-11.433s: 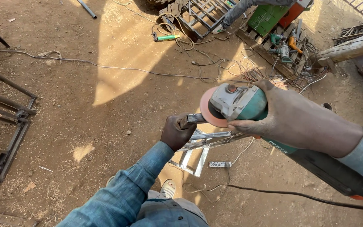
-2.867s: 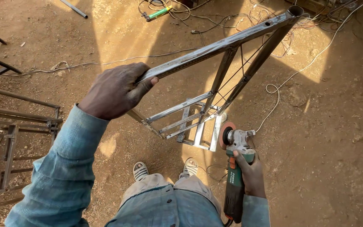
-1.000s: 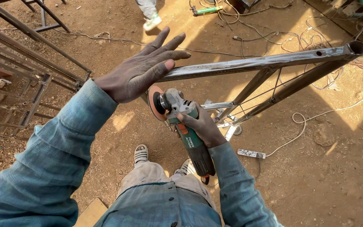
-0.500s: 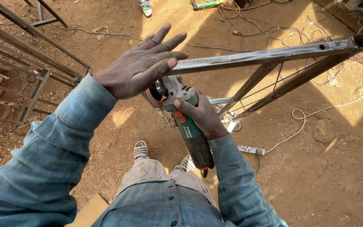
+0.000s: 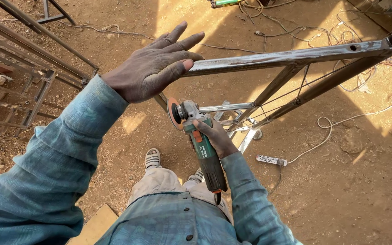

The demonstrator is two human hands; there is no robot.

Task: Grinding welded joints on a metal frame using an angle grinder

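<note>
The left hand covers the near end of the metal frame, so any grip beneath stays unseen. At six o'clock the grinder runs behind the right hand (its cord too). Cables at one o'clock leave the top edge.

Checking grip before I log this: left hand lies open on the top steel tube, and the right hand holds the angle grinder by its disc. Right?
Not quite. In the head view the right hand grips the angle grinder by its green body, not the disc. The left hand does lie open on the steel tube.
</note>
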